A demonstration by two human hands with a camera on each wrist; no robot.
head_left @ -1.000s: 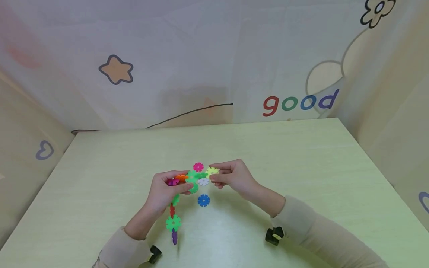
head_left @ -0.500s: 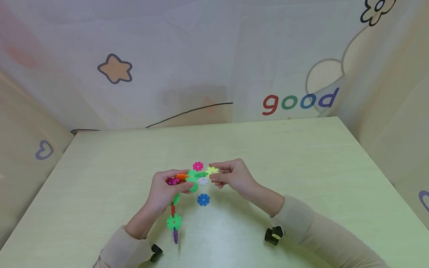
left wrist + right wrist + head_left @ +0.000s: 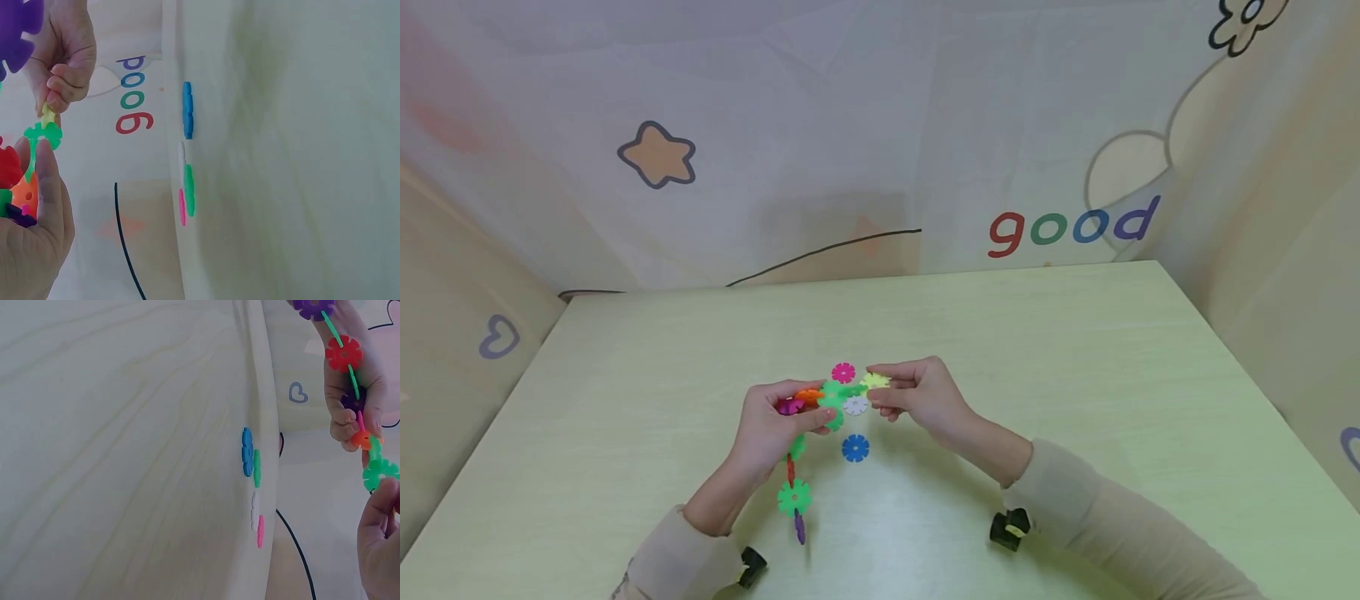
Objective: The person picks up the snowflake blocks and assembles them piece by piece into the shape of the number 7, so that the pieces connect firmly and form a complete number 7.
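In the head view my left hand (image 3: 767,429) pinches a chain of interlocking plastic snowflake discs between thumb and fingers. The chain's lower part hangs below that hand, with a green disc (image 3: 794,497) and a purple disc (image 3: 800,527) at its end. An orange disc (image 3: 808,397) and a green disc (image 3: 832,393) show at the fingertips. My right hand (image 3: 932,400) pinches a yellow disc (image 3: 876,381) against a green one seen edge-on. In the right wrist view, a red disc (image 3: 344,354) sits midway along the chain. Fingers partly hide the joints.
Loose discs lie on the pale table (image 3: 1037,333) beneath the hands: blue (image 3: 855,448), white (image 3: 855,406), pink (image 3: 843,372) and green (image 3: 190,190). Printed curtains (image 3: 820,108) stand behind and at both sides. A small black device (image 3: 1010,530) hangs at the right cuff.
The hanging end of the chain has swung slightly to the right. Both hands hold nearly the same place and grip, and the loose discs have not moved.
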